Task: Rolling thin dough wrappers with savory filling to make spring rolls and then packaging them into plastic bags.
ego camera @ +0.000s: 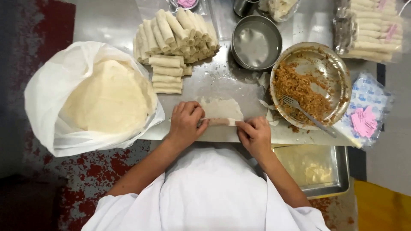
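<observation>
A thin pale wrapper (220, 108) lies flat on the steel table (222, 77), its near edge rolled into a narrow tube (222, 122) with filling inside. My left hand (186, 122) presses the tube's left end with fingers curled over it. My right hand (255, 133) pinches the tube's right end. Both hands rest on the table close to my body.
A stack of round wrappers (109, 98) sits in a white plastic bag at left. Several finished rolls (173, 38) are piled behind. A metal plate (329, 64) with brown filling and a fork (306, 114) stands right, an empty steel bowl (256, 42) behind, a tray (314, 171) lower right.
</observation>
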